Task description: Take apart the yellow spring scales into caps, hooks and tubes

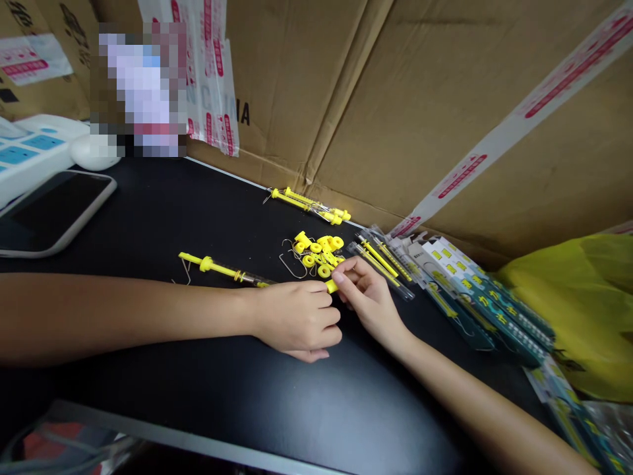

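Observation:
My left hand (301, 320) is wrapped round a tubular spring scale (222, 266), a clear tube with yellow parts and a wire hook at its left end. The fist hides the middle of the tube. Between thumb and fingers, my right hand (363, 287) pinches a yellow end piece (331, 285) sticking out on the right side of that fist. Whether this piece is joined to the tube is hidden. Just beyond the hands lies a small pile of yellow caps and rings (321, 249), with bent wire hooks (293, 264) beside it.
Several spring scales (309, 204) lie near a cardboard box (321, 86) at the back. Clear tubes with yellow strips (380, 260) and printed packages (475, 290) are to the right, by a yellow bag (578, 310). A phone (57, 211) and power strip (37, 148) are left on the black table (198, 409).

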The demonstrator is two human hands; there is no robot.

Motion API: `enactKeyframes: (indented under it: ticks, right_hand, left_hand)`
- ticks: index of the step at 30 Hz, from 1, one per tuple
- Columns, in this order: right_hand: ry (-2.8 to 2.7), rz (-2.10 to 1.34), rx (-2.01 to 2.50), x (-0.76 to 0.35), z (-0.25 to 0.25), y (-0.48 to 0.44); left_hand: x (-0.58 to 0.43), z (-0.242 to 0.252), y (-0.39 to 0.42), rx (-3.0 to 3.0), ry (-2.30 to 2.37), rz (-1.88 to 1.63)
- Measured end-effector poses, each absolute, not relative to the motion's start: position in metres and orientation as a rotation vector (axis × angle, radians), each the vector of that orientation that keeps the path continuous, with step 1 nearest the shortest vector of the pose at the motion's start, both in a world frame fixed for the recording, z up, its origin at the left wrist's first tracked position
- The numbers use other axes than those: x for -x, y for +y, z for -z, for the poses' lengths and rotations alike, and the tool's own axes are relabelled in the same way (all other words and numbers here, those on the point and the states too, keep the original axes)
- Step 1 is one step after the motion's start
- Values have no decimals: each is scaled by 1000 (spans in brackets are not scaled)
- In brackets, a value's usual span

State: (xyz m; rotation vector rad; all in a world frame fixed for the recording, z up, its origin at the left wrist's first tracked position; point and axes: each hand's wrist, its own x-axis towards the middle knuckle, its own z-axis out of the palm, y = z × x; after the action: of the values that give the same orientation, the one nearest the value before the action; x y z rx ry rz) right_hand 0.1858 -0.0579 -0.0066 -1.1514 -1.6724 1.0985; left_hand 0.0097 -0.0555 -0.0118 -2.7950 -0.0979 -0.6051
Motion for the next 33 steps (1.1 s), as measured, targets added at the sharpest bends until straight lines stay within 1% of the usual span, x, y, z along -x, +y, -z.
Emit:
enactKeyframes:
  ticks: [8, 16, 18, 21, 23, 26, 33]
  right_hand:
    - [-1659, -1082, 1185, -189, 5, -55]
    - [-1681, -1025, 1193, -191, 2, -56]
    - [-1730, -911, 1175, -192, 0, -58]
    - [-1890, -538, 1139, -197, -2, -58]
    - [-2002, -392, 1143, -200, -2, -57]
    - [-2027, -483, 1203, -202, -1, -54]
    - [-1781, -932, 1182, -195, -2, -52]
  left_hand:
    - [-9, 10, -56, 2759, -67, 661]
    - [-7, 9, -56, 2668, -162, 795]
    - [-8, 10, -56, 2650, -124, 809]
    - [-8, 11, -56, 2642, -93, 807]
    - [-8, 11, -57, 2651, -98, 784]
    - [-8, 11, -57, 2679, -115, 756]
    - [-9, 13, -57, 2699, -111, 759]
